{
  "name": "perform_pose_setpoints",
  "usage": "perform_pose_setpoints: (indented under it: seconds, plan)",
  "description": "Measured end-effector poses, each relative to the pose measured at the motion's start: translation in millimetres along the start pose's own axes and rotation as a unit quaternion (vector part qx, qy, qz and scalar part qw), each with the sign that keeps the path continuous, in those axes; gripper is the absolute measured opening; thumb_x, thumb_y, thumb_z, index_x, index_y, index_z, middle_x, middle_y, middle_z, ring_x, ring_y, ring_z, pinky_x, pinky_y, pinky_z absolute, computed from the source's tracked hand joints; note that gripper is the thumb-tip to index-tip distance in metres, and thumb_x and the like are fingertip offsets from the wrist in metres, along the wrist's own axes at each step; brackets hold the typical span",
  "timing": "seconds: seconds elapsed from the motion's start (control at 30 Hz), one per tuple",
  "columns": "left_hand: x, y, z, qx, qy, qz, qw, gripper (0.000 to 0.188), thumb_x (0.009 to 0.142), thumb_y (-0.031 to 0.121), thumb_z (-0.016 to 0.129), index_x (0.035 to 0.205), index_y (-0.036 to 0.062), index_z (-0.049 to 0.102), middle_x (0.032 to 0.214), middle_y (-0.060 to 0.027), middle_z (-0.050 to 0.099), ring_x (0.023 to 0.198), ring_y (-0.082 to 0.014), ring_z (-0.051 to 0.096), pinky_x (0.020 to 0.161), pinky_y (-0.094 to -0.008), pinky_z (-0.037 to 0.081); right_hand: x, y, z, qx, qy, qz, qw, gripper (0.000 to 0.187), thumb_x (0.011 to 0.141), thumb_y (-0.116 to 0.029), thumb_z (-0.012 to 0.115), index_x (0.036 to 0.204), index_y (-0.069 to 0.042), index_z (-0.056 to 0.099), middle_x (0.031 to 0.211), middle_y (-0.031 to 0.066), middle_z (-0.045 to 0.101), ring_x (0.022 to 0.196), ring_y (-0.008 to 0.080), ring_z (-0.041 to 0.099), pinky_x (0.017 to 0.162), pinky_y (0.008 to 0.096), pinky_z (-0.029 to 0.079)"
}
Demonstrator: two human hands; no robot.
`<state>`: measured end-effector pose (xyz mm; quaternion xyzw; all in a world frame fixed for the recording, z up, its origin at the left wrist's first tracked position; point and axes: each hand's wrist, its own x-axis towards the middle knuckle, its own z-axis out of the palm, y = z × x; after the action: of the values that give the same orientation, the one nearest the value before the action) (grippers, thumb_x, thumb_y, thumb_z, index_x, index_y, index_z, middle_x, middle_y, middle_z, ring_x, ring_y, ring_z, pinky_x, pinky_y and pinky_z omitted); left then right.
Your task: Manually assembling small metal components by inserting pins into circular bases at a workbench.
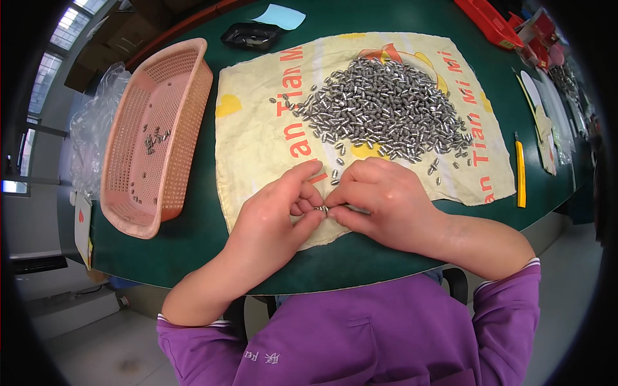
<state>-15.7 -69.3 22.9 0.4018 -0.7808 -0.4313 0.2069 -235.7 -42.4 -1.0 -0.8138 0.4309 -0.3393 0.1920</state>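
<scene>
Close to the table's near edge, my left hand (273,209) and my right hand (389,202) meet fingertip to fingertip. Both are closed in a pinch on a small silver metal part (323,208), mostly hidden by the fingers. Beyond them a large heap of small oval metal parts (386,106), shiny silver and dull grey, lies on a cream printed cloth (251,145). A few loose parts are scattered between the heap and my hands. To the left stands a pink perforated plastic basket (183,151) with a small cluster of metal parts (154,139) on its bottom.
A yellow-handled utility knife (521,172) lies right of the cloth. At the back are a black tray (250,36) and a pale blue sheet (279,16). A red bin (487,22) stands at the far right. Clear plastic film (96,132) bunches beyond the basket's left side.
</scene>
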Motion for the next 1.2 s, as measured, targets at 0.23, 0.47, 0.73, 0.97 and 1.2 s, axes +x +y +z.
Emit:
perform_pose_setpoints:
  seconds: [0.23,0.47,0.73,0.97,1.2]
  plan:
    - [-1.8,-2.9,4.5,0.013,-0.008,0.022,1.000,0.065,0.082,-0.008,0.074,0.142,0.0026,0.052,0.093,-0.0005,0.061,0.086,-0.0105,0.060,0.078,-0.0254,0.050,-0.6,-1.5,0.6,0.022,-0.009,-0.007,1.000,0.015,0.076,-0.014,0.078,0.086,-0.010,0.068,0.085,0.0057,0.059,0.084,0.0271,0.062,0.071,0.0407,0.051]
    - [-2.4,-2.6,3.6,0.016,-0.021,0.028,0.999,0.065,0.080,-0.008,0.074,0.141,0.0036,0.052,0.093,0.0010,0.059,0.086,-0.0094,0.058,0.078,-0.0248,0.046,-1.0,-2.6,-3.7,0.030,-0.032,0.008,0.999,0.018,0.076,-0.014,0.078,0.089,-0.011,0.067,0.088,0.0065,0.059,0.089,0.0283,0.062,0.075,0.0418,0.051]
    - [-0.6,1.7,0.7,0.025,-0.033,0.031,0.999,0.065,0.079,-0.006,0.074,0.139,0.0021,0.050,0.097,-0.0078,0.063,0.091,-0.0250,0.063,0.084,-0.0366,0.054,-1.8,-3.6,-8.2,0.029,-0.039,0.013,0.999,0.020,0.077,-0.015,0.079,0.091,-0.010,0.067,0.090,0.0069,0.059,0.090,0.0290,0.062,0.076,0.0418,0.051]
    - [-1.0,7.0,-4.2,0.061,-0.033,0.037,0.997,0.063,0.079,-0.004,0.075,0.138,0.0027,0.051,0.100,-0.0098,0.062,0.093,-0.0260,0.063,0.082,-0.0385,0.053,-1.5,-1.3,-18.1,0.041,-0.044,0.019,0.998,0.021,0.079,-0.013,0.077,0.097,-0.010,0.067,0.093,0.0076,0.061,0.092,0.0292,0.063,0.079,0.0412,0.052]
    - [2.2,0.4,-2.1,0.090,-0.041,0.108,0.989,0.045,0.081,-0.001,0.074,0.124,0.0030,0.062,0.103,-0.0117,0.062,0.096,-0.0297,0.062,0.082,-0.0395,0.053,-0.3,2.9,-21.6,0.027,-0.013,0.034,0.999,0.017,0.084,-0.011,0.073,0.100,-0.010,0.068,0.094,0.0075,0.064,0.093,0.0291,0.065,0.082,0.0404,0.053]
